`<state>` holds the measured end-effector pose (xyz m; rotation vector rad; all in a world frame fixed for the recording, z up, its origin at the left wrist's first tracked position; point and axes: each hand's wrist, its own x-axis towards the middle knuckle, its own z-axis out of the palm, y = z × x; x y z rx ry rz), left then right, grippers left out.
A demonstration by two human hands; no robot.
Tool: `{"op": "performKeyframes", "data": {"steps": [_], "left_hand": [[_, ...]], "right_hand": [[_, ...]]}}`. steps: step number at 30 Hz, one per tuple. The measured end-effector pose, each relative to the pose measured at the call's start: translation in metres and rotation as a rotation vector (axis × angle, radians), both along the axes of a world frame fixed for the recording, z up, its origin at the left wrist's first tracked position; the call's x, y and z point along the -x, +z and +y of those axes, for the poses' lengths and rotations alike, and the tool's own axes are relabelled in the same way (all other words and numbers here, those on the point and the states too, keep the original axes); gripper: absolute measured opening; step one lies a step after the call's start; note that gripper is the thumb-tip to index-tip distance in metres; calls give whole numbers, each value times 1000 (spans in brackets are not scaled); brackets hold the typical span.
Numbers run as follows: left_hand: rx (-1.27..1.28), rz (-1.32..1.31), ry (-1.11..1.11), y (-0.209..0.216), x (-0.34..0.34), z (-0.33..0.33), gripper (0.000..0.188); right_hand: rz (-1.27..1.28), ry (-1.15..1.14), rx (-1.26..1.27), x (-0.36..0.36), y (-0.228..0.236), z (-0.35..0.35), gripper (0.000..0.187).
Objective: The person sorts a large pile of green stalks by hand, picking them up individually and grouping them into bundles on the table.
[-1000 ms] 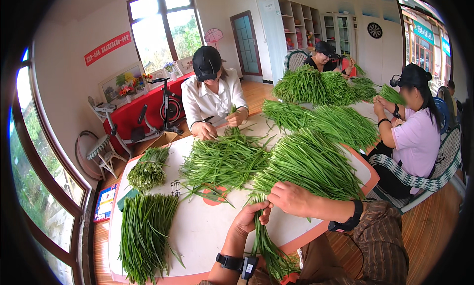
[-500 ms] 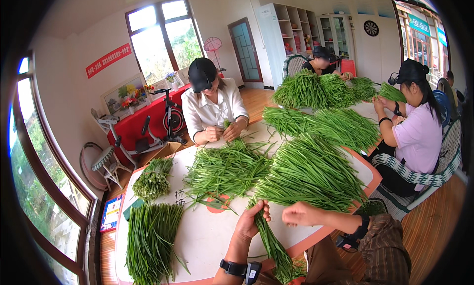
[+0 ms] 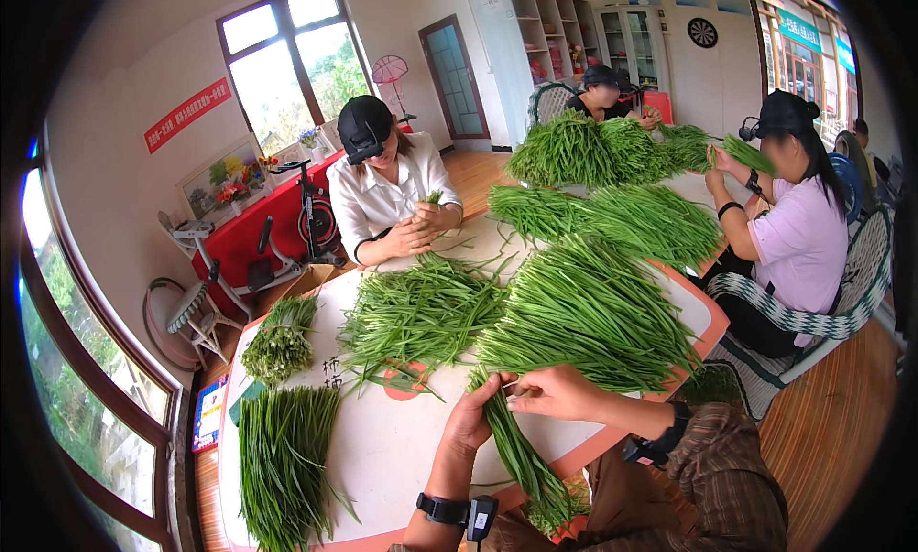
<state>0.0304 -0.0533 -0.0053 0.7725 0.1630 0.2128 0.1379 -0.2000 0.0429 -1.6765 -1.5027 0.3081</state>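
Note:
My left hand [image 3: 469,417] is closed round the upper part of a bunch of garlic chives [image 3: 521,464], whose long green stalks slant down past the table's near edge. Close beside it, my right hand [image 3: 557,393] is pinched at the top of the bunch. A thin pale line shows between the two hands, too small to make out. Just beyond them lies a large heap of chives [image 3: 593,323], with a looser, messier heap [image 3: 421,313] to its left. Another neat stack of chives [image 3: 285,461] lies at the near left, below a smaller bundle [image 3: 279,344].
Across the white table [image 3: 402,456], a person in white [image 3: 397,194] holds a few stalks. Another in pink [image 3: 803,222] sits at the right on a woven chair [image 3: 803,308], lifting chives. A third person [image 3: 602,98] sits behind tall heaps of chives [image 3: 583,155].
My right hand has moved left, from apart to the top of the bunch, and is now pinched there. The left keeps its hold. The person in pink has raised a bunch.

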Motion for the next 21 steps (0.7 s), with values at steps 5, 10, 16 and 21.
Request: {"op": "performKeyframes", "data": {"steps": [5,10,16,21], "left_hand": [[-4,1,29,8,-1,0,25],[-133,112,57,12,1,0,27],[-73,108,21,23,2,-6,27],[-77,95,-85,19,3,-11,23]], "right_hand": [[-53,-103,-19,7,-8,20,24],[111,-121,-69,0,-6,24,23],[2,-201,10,-10,15,26,28],[26,-78,-249,-12,29,53,31]]}}
